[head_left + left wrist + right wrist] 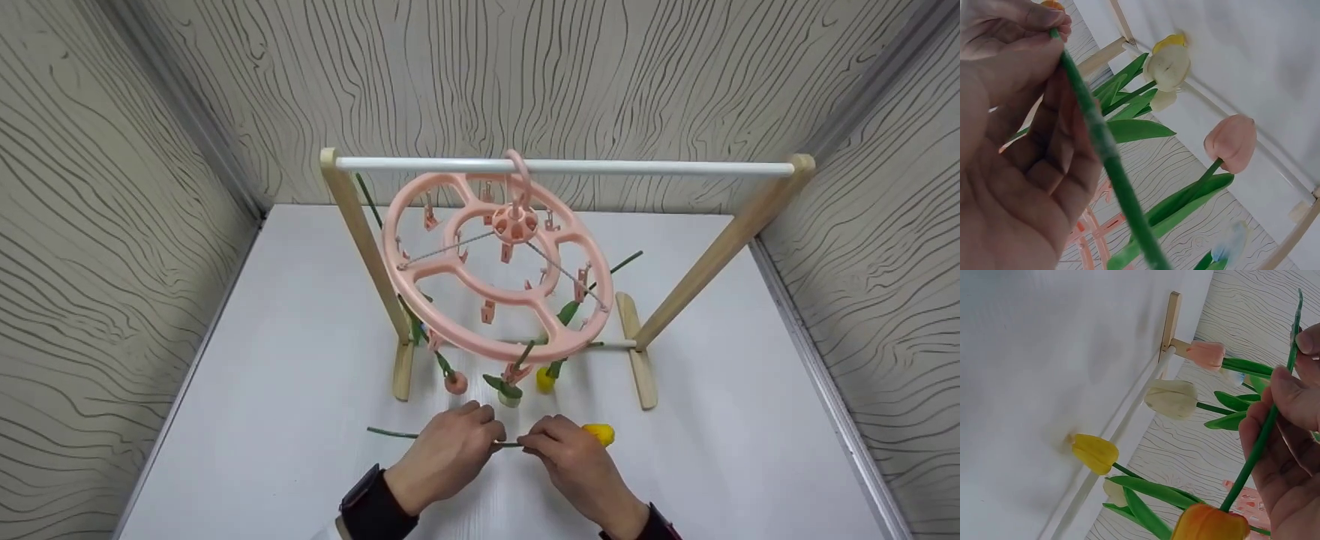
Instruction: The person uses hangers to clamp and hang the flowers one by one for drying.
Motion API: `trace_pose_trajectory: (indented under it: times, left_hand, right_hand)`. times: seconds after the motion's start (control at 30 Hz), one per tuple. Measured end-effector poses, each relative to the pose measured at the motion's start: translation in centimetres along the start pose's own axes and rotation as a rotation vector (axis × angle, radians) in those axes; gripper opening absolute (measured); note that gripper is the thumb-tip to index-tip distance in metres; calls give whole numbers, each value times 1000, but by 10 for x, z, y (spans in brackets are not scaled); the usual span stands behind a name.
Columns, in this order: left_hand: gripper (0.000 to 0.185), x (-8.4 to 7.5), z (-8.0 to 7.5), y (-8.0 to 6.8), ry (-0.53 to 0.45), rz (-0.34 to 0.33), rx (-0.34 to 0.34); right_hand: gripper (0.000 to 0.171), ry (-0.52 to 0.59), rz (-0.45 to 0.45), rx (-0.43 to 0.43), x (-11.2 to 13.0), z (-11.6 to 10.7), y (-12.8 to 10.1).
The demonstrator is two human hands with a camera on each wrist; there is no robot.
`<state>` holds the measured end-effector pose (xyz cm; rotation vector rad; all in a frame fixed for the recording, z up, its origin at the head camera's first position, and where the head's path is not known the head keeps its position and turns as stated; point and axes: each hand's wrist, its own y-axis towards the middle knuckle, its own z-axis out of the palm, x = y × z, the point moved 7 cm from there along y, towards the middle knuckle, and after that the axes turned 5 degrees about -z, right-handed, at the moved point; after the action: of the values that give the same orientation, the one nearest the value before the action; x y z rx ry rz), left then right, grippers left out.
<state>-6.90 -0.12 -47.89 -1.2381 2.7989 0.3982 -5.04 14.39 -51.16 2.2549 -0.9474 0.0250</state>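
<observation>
Both hands hold one artificial tulip by its long green stem point(391, 433), level in front of the rack. Thumb and fingers of my left hand point(454, 450) pinch the stem near its middle. A whitish patch point(1100, 134) shows on the stem in the left wrist view. Closer to the bloom, my right hand point(574, 454) pinches the same stem. The yellow-orange tulip head point(1210, 526) points right in the head view, partly hidden behind the right hand. Just beyond the hands hang a pink tulip point(455, 383), a white tulip point(1172, 399) and a yellow tulip point(545, 380), blooms downward.
A round pink clip hanger point(487, 294) hooks over the white bar point(660, 167) of a wooden rack. Several clips dangle from its rings, some with tulips. The rack's wooden feet point(643, 379) stand on the white table point(300, 360), with patterned walls point(450, 75) around.
</observation>
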Motion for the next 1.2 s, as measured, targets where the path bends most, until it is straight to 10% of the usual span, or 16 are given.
trace_pose_trajectory:
  times: [0.57, 0.93, 1.2]
  left_hand:
    - [14, -15, -3, -18, -390, 19, -293]
    - [10, 14, 18, -23, -856, -257, -404]
    - [11, 13, 10, -16, -1153, -310, -503]
  right_hand:
    - [32, 376, 370, -163, -32, -9, -22]
    - [14, 729, 638, -120, -34, -3, -26]
    - [9, 918, 771, -97, -31, 7, -27]
